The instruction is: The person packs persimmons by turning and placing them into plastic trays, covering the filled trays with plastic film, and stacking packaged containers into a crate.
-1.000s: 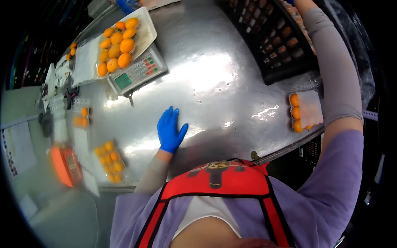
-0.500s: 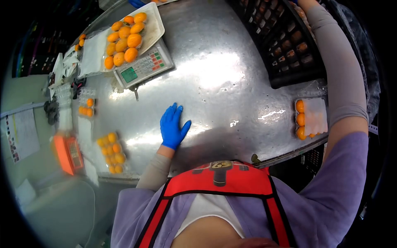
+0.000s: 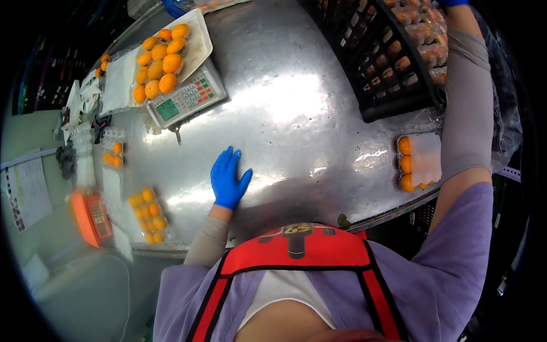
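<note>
My left hand (image 3: 229,178), in a blue glove, lies flat on the steel table (image 3: 296,142) with fingers stretched out and nothing in it. At the top right edge only a sliver of my right hand (image 3: 454,3) shows, also gloved in blue; its fingers are cut off. It is nearest the far end of a black plastic crate (image 3: 399,108), which is filled with clear packs of orange fruit (image 3: 430,54). Below the crate, close to my right forearm, sits a clear pack of orange fruit (image 3: 405,164) with a white label covering much of it.
Orange fruit (image 3: 155,70) rests in a clear pack on a white tray (image 3: 196,43) over a digital scale (image 3: 188,94). More packed fruit (image 3: 149,215) stands at the table's left, near an orange device (image 3: 91,221). A blue object (image 3: 172,8) shows at the top edge.
The view has shifted slightly. My right hand and forearm have moved a little at the crate's far side, and more of the packs inside it show. My left hand stays flat on the table.
</note>
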{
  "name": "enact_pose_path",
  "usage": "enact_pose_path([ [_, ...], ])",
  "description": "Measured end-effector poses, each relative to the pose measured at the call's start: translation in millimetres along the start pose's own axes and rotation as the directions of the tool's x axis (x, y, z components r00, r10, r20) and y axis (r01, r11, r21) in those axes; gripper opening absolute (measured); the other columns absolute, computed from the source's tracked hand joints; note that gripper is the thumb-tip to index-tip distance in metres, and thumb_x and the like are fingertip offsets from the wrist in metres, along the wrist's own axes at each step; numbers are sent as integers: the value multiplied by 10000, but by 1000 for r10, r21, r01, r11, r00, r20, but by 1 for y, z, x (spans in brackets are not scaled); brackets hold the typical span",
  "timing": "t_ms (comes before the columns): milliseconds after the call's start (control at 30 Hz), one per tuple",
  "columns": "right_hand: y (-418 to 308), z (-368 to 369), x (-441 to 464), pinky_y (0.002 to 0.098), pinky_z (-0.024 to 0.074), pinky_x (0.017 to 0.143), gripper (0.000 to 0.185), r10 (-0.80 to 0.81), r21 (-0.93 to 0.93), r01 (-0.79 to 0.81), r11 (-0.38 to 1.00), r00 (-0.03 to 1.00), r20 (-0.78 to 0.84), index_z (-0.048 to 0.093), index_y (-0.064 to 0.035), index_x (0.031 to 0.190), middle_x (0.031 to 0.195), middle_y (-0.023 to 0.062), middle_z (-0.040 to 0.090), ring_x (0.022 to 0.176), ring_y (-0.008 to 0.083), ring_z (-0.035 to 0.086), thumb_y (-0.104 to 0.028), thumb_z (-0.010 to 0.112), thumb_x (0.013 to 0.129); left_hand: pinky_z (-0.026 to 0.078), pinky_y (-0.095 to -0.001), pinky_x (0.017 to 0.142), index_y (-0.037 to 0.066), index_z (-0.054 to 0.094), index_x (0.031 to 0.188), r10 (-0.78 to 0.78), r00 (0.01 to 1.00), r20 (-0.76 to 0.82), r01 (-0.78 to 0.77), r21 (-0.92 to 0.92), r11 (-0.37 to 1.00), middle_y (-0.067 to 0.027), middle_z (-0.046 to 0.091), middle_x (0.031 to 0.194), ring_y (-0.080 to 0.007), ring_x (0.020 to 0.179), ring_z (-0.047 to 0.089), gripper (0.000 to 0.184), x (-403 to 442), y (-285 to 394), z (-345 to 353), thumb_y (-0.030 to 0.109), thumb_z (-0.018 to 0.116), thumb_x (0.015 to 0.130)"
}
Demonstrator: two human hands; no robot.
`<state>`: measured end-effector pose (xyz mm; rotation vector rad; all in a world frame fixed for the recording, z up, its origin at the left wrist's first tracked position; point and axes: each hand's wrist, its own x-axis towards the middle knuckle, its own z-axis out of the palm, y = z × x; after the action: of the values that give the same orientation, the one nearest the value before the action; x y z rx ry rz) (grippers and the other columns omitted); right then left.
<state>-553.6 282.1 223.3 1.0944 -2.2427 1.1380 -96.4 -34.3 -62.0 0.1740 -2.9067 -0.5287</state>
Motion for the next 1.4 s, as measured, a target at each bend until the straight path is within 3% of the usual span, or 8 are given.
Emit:
enact_pose_path([
  [267, -106, -68, -74, 234, 472, 768, 285, -146, -10, 176, 984, 783, -605, 589, -38, 1059, 923, 35, 615, 802, 130, 582, -123, 663, 797, 358, -443, 978, 72, 531, 1218, 16, 1000, -10, -16, -19, 1000, -172, 483, 1303, -363, 1169, 468, 556, -1, -5, 2, 333, 678, 750],
  [500, -198, -21, -212, 325, 480, 844, 387, 84, 328, 88, 940, 875, -477, 562, 14, 1111, 1073, 153, 576, 944, 214, 588, -60, 616, 734, 393, -414, 967, 59, 514, 1241, -48, 998, -36, 33, -347, 937, -176, 517, 1256, -325, 1168, 483, 518, 4, -8, 10, 310, 653, 809],
  [567, -211, 10, -231, 351, 482, 865, 418, 118, 411, 52, 910, 919, -377, 554, 28, 1125, 1116, 187, 565, 985, 238, 590, -41, 603, 716, 409, -385, 966, 82, 457, 1304, -139, 990, -8, 94, -701, 707, -149, 507, 1276, -270, 1171, 487, 519, 12, 13, -1, 359, 568, 879],
  [633, -214, 45, -244, 403, 448, 899, 409, 95, 434, 53, 900, 945, -312, 559, 10, 1098, 1086, 184, 580, 989, 275, 577, -43, 611, 696, 416, -371, 964, 115, 381, 1365, 66, 748, 660, 628, -673, -391, -110, 470, 1318, -237, 1180, 480, 549, 31, 45, -44, 421, 475, 918],
  [733, -204, 91, -270, 398, 409, 907, 427, -11, 419, 101, 902, 977, -212, 568, -46, 1024, 1063, 121, 575, 1007, 274, 531, 21, 693, 622, 420, -353, 949, 140, 342, 1392, 235, 727, 645, 666, -582, -466, -84, 447, 1332, -229, 1146, 499, 566, 42, 61, -59, 435, 445, 920],
  [1167, -185, 182, -450, 348, 395, 971, 401, 441, 95, -431, 897, 877, -188, 561, -61, 1145, 1238, 139, 518, 1138, 291, 491, -2, 665, 763, 292, -329, 1073, 59, 369, 1354, 23, 942, 335, 311, -897, 316, -93, 352, 1411, -219, 1324, 306, 689, 49, 45, 20, -102, 602, 726],
  [1233, -179, 195, -464, 336, 397, 966, 495, 706, 468, -561, 683, 672, -225, 473, -33, 1250, 1271, 138, 489, 1146, 260, 486, -28, 653, 789, 276, -339, 1081, 50, 346, 1364, 37, 939, 342, 311, -889, 337, -99, 326, 1427, -228, 1337, 285, 714, 37, 45, 26, -79, 637, 725],
  [1400, -172, 190, -470, 315, 394, 976, 626, 782, 476, -660, 581, 615, -102, 321, -27, 1364, 1336, 111, 417, 1153, 195, 469, 13, 607, 809, 270, -361, 1089, 29, 308, 1374, 67, 973, 219, 134, -780, 612, -144, 282, 1446, -266, 1345, 270, 776, 21, 40, 42, 29, 713, 712],
])
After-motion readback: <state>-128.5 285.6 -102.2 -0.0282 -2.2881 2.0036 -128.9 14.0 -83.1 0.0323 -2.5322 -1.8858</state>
